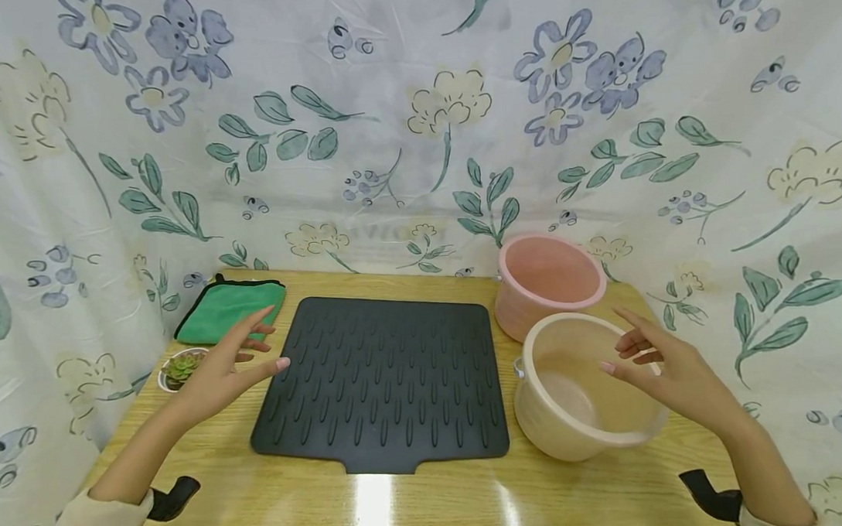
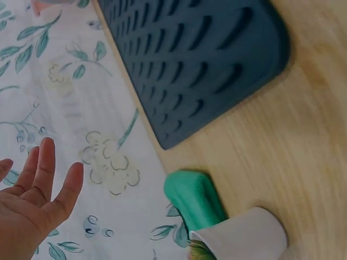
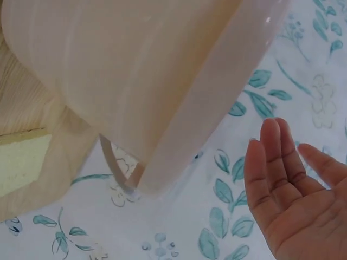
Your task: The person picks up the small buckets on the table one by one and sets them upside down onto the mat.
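Note:
My left hand (image 1: 223, 370) hovers over the table's left side with fingers relaxed and nothing in them. Nearest to it are a small potted succulent (image 1: 181, 370), a folded green cloth (image 1: 235, 310) with dark edging, and the left edge of a dark ridged mat (image 1: 397, 380). On the right, my right hand (image 1: 675, 370) is held above the rim of a beige bucket (image 1: 559, 424), loosely spread and holding nothing. Both palms appear free of objects in the wrist views, the left hand (image 2: 38, 206) and the right hand (image 3: 295, 195) alike.
A pink bucket (image 1: 523, 313) stands behind the beige one. Beside the beige bucket, the right wrist view catches part of a pale yellow block (image 3: 21, 162) on the wooden table (image 1: 297, 507). Floral curtains (image 1: 390, 163) enclose the table's back and sides.

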Demonstrator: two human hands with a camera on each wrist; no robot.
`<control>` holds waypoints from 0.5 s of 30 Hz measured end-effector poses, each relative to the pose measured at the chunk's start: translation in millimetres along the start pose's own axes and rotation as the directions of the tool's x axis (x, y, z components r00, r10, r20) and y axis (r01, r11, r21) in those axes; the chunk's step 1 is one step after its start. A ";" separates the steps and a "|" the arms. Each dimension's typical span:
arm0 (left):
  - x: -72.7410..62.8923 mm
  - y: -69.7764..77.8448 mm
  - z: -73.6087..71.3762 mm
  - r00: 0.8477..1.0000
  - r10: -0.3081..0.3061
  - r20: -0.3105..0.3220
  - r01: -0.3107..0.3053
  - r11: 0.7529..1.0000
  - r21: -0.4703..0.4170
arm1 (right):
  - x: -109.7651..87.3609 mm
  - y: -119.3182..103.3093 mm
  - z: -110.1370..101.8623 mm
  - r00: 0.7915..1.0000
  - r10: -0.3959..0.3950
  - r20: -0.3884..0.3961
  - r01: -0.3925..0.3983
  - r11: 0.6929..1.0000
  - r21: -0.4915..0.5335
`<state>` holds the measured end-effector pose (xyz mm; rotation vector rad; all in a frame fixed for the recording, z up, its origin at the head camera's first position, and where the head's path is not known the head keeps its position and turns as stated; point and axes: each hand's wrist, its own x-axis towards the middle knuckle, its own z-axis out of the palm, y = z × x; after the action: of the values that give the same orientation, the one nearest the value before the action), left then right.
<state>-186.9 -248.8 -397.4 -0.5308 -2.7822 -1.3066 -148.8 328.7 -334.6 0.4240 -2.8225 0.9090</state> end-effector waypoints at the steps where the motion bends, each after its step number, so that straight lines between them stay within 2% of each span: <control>1: -2.8 -2.0 0.7 1.000 -0.003 -0.001 0.003 1.000 -0.004 | -1.9 1.8 -0.6 1.000 0.002 -0.005 -0.002 1.000 -0.003; 7: -19.2 -11.2 4.7 1.000 -0.016 -0.010 0.016 1.000 0.006 | -13.7 12.3 -4.5 0.998 0.025 -0.052 -0.025 1.000 0.000; 15: -40.0 -25.1 8.9 0.996 -0.089 0.000 0.089 0.995 0.042 | -26.8 22.0 -7.1 0.993 0.071 -0.099 -0.070 0.997 0.016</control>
<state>-155.9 -268.7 -428.3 -0.4108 -2.8583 -1.2605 -129.8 355.8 -347.0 0.2735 -2.7583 0.9343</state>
